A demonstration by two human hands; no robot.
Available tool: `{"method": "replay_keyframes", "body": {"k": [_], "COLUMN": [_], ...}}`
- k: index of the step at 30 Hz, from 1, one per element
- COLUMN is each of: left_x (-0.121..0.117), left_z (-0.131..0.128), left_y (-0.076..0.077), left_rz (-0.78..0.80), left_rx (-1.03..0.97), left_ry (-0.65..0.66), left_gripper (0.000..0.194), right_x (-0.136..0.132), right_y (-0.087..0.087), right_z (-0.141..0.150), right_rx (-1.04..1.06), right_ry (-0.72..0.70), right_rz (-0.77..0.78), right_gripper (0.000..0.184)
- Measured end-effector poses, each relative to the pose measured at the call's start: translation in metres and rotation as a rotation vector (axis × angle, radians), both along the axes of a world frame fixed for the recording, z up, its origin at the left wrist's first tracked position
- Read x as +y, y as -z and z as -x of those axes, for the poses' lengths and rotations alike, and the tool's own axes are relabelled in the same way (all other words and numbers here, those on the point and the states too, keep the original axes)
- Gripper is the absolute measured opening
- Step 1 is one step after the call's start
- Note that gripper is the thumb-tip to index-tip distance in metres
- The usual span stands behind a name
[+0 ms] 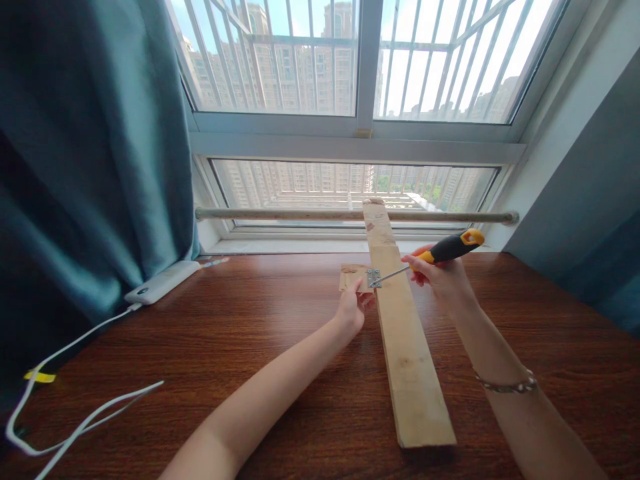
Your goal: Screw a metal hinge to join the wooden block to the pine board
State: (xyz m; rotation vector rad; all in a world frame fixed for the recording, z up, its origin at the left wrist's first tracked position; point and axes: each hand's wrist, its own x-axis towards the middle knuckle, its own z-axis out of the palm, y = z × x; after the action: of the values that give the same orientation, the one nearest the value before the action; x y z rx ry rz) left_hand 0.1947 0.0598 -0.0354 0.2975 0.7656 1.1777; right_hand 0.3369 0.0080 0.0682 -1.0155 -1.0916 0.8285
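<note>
A long wooden plank (407, 340) runs away from me across the table, its far end by the window rail. Against its left edge sits a small wood block (349, 279), and a metal hinge (373, 278) spans the joint between them. My left hand (354, 310) grips the small block from the near side, thumb on top, close to the hinge. In my right hand (437, 277) is a screwdriver (453, 247) with a black and yellow handle. Its shaft slants down to the left, and the tip meets the hinge near its lower edge. My right fingers close around the handle's front.
The dark brown wooden table (280, 287) lies below a barred window with a metal rail (280, 214). At the left stand a white power strip (163, 283) and a loose white cable (100, 413) beside a blue curtain (95, 133). Some yellow tape (40, 377) is on the cable.
</note>
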Motion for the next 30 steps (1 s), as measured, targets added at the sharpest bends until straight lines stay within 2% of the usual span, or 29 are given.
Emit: {"method": "replay_keyframes", "body": {"k": [4, 7, 12, 22, 30], "left_x": [-0.001, -0.001, -0.002, -0.002, -0.003], "left_z": [0.0, 0.0, 0.0, -0.001, -0.001], "left_y": [-0.001, -0.002, -0.003, -0.003, -0.002], "left_rz": [0.006, 0.004, 0.01, 0.008, 0.008], "left_rx": [-0.008, -0.009, 0.008, 0.004, -0.013], "left_ry": [0.0, 0.003, -0.004, -0.007, 0.008], "left_gripper": [0.009, 0.007, 0.008, 0.008, 0.008], "right_x": [-0.008, -0.013, -0.015, -0.009, -0.008], "right_y": [-0.008, -0.011, -0.011, -0.007, -0.006], "right_z": [-0.004, -0.008, -0.011, 0.001, 0.004], "right_rx": [0.003, 0.031, 0.029, -0.04, -0.269], "right_ry": [-0.171, -0.274, -0.307, -0.046, 0.283], "right_rz": [0.121, 0.158, 0.167, 0.076, 0.07], "right_gripper": [0.036, 0.038, 0.036, 0.032, 0.029]}}
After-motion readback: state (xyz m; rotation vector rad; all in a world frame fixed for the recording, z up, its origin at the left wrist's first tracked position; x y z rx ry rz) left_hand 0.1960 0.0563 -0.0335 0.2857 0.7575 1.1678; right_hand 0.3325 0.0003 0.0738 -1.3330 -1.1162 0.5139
